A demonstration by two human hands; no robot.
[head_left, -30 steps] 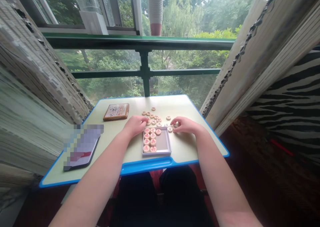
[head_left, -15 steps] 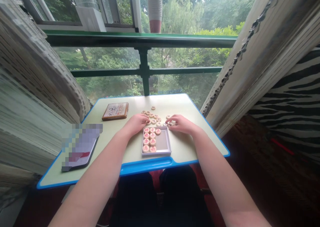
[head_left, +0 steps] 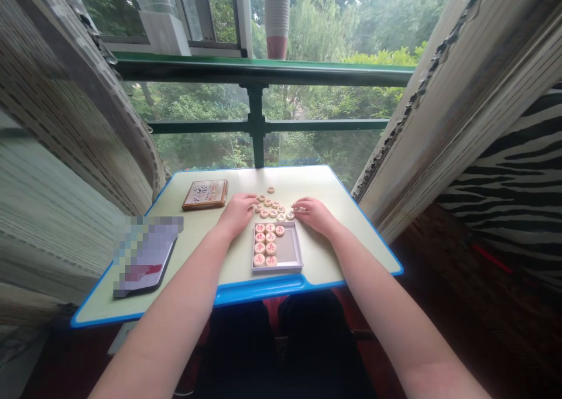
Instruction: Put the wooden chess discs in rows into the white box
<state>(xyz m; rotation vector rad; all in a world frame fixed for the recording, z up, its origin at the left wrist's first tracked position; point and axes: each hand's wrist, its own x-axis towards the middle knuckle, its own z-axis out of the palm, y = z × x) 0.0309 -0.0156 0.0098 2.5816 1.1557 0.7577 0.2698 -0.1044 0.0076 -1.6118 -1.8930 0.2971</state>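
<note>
2 hands over the worktop [head_left: 325, 258], both palm down. Left hand [head_left: 237, 215] lies flat, fingers loosely together, fingertips just beside the loose xiangqi pieces [head_left: 273, 213], nothing visibly held. Right hand [head_left: 314, 216] is curled narrow, with thumb and fingers pulled in at the right end of the loose group. A small pale shape shows at the fingertips [head_left: 301, 210], but too small to tell if a piece is gripped or only touched.

Roughly 10 loose pieces lie flat in a cluster on the worktop, between the hands and further out, with 1 set apart at the far side. 9 more pieces with red characters sit flat in a shallow white tray [head_left: 299, 253], near the worktop's near edge and just below the gap between the hands: 2 columns of 4 on the left side, plus 1 at the top of a third column. The tray's right part shows a bare grey bottom [head_left: 286, 247].

Left of the cluster, 1 brown-edged box with calligraphy on its lid [head_left: 205, 195]. Further left and nearer, 1 flat dark-edged object, pixelated [head_left: 144, 255]. Worktop has a blue rim [head_left: 259, 291]. Beyond it, a green window railing [head_left: 257, 71], bamboo blinds on the left [head_left: 65, 106], zebra-striped fabric on the right [head_left: 504, 194].
</note>
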